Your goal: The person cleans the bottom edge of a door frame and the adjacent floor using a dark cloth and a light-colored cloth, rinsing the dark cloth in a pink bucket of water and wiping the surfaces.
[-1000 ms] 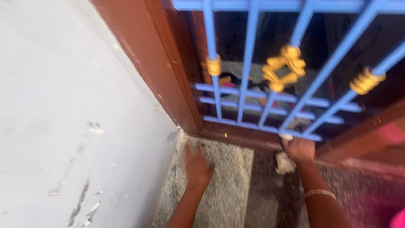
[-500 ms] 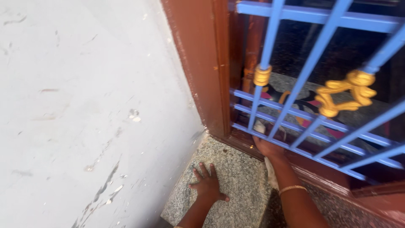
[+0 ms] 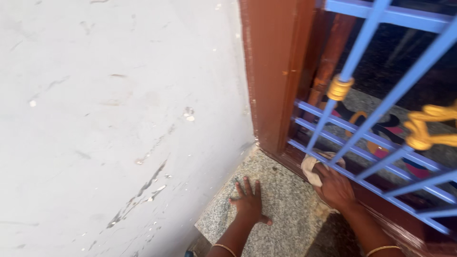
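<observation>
My left hand (image 3: 248,200) lies flat with fingers spread on a speckled grey granite sill (image 3: 281,200), holding nothing. My right hand (image 3: 334,186) grips a crumpled off-white cloth (image 3: 310,167) and presses it against the lowest bar of a blue metal grille (image 3: 362,143), near the brown wooden frame (image 3: 271,76). Gold bangles show on both wrists. Part of the cloth is hidden behind the bars.
A pale grey wall (image 3: 119,119) with scuffs and flaking paint fills the left. The grille has gold ornaments (image 3: 340,88) on its bars. Behind it lie dark, pink and orange items (image 3: 381,128) on a grey floor.
The view has swung left along the sill. My right hand with the cloth has shifted along the bottom bar towards the frame corner; my left hand went from curled to flat on the granite.
</observation>
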